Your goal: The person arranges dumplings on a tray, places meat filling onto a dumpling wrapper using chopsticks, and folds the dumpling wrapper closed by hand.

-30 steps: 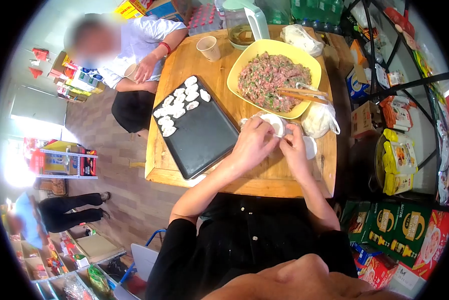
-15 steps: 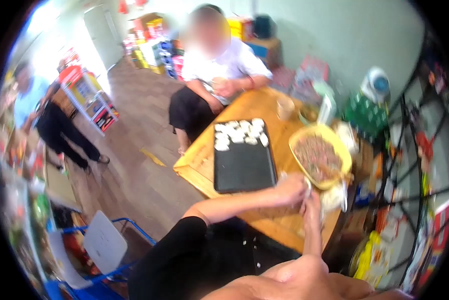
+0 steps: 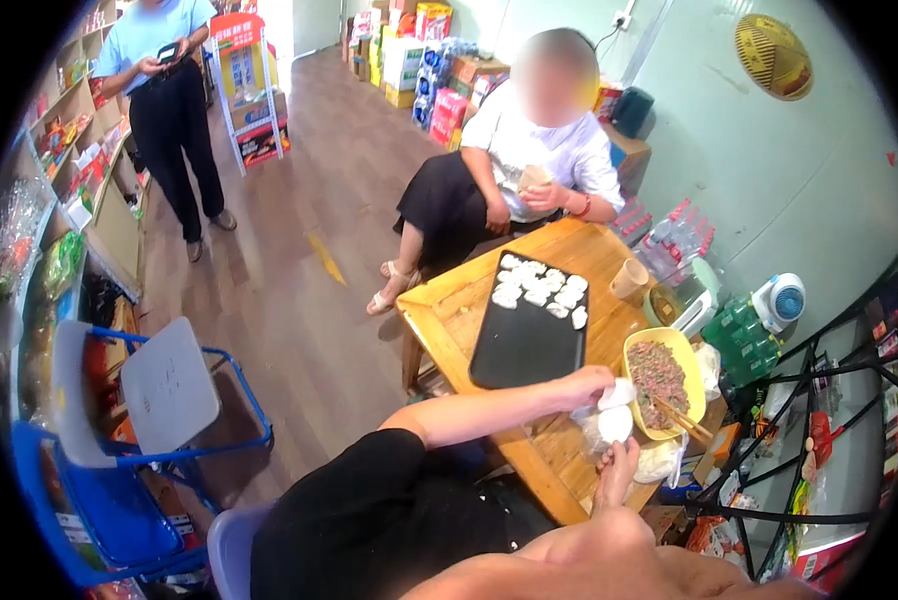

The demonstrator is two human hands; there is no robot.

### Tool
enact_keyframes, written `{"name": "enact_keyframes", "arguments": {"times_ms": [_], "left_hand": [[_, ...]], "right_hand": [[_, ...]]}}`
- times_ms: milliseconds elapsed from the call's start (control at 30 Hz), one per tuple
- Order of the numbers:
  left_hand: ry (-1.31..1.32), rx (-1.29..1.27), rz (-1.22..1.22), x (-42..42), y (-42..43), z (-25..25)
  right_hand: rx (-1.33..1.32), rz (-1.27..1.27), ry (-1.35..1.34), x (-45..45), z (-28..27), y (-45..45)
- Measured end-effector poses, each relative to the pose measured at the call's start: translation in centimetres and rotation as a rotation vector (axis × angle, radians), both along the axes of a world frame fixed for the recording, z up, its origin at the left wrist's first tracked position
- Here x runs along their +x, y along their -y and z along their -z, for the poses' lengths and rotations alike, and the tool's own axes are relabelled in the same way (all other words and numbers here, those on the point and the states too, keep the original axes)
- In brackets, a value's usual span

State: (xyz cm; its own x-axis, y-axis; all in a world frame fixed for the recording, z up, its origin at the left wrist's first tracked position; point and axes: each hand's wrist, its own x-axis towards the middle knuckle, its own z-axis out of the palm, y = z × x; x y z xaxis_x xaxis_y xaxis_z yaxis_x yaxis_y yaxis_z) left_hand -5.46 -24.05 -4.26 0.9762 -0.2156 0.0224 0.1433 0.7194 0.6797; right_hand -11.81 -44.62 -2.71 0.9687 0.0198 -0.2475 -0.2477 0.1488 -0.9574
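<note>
My left hand (image 3: pixel 587 386) pinches the edge of a white round wrapper (image 3: pixel 619 392), left of the yellow bowl (image 3: pixel 696 372). Just below, my right hand (image 3: pixel 619 462) has its fingers at the lower edge of another white round wrapper (image 3: pixel 615 424). A clear plastic bag lies beside the wrappers. Minced meat (image 3: pixel 657 376) fills the bowl, with wooden chopsticks (image 3: pixel 687 420) resting on its rim. On the black tray (image 3: pixel 527 348), several white dumplings (image 3: pixel 537 284) sit in rows at the far end.
Across the wooden table (image 3: pixel 449 318) sits a person holding a paper cup (image 3: pixel 535 178). Another cup (image 3: pixel 629 280) and a pitcher (image 3: pixel 697 298) stand behind the bowl. White bags lie beside it. Chairs (image 3: pixel 171 385) are at the left; another person stands by the shelves.
The view has swung toward the room's left and far side. My hands were close together around a wrapper; now they are slightly apart, with two white rounds visible between them.
</note>
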Motion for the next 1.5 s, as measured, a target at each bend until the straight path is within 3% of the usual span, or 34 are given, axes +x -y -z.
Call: {"name": "enact_keyframes", "arguments": {"times_ms": [67,167,233,267,333,400,467,533,700,800,1133,1500], "left_hand": [[-0.003,-0.211,-0.019,0.0,-0.2,0.6],[-0.207,-0.5,0.106,-2.0,-2.1,-1.8],[-0.133,-0.595,0.129,-3.1,-3.1,-1.8],[-0.055,-0.682,0.177,-3.8,-3.1,-1.8],[-0.108,-0.831,0.231,-6.3,-3.7,-2.4],[-0.15,-0.803,0.29,-8.9,-3.6,-3.0],[-0.201,-0.617,0.376,-11.9,-4.1,-2.9],[-0.251,-0.612,0.441,-15.3,-4.4,-3.2],[-0.317,-0.49,0.522,-19.9,-4.5,-2.4],[-0.405,-0.551,0.47,-20.8,-5.2,-1.7],[-0.399,-0.86,0.45,-21.2,-5.1,2.8],[-0.296,-0.789,0.542,-21.8,-6.3,0.3]], "right_hand": [[-0.033,0.003,0.042,0.0,-0.1,0.1],[-0.162,0.008,0.114,-0.6,-0.5,1.4],[-0.352,-0.004,0.364,-1.6,-2.4,1.2],[-0.375,-0.009,0.355,-3.0,-4.6,-0.5],[-0.271,0.137,0.871,-6.0,-9.5,-3.4],[-0.277,0.223,1.355,-9.2,-14.2,-3.1],[-0.322,0.116,1.738,-12.8,-17.9,-2.5],[-0.317,-0.097,1.894,-14.6,-19.7,-2.6],[-0.316,-0.426,1.919,-16.0,-20.4,-4.3],[-0.273,-0.506,1.92,-16.3,-20.4,-5.7],[-0.21,-0.553,2.01,-14.6,-20.1,-9.1],[-0.216,-0.533,2.07,-13.1,-20.5,-10.4]]}}
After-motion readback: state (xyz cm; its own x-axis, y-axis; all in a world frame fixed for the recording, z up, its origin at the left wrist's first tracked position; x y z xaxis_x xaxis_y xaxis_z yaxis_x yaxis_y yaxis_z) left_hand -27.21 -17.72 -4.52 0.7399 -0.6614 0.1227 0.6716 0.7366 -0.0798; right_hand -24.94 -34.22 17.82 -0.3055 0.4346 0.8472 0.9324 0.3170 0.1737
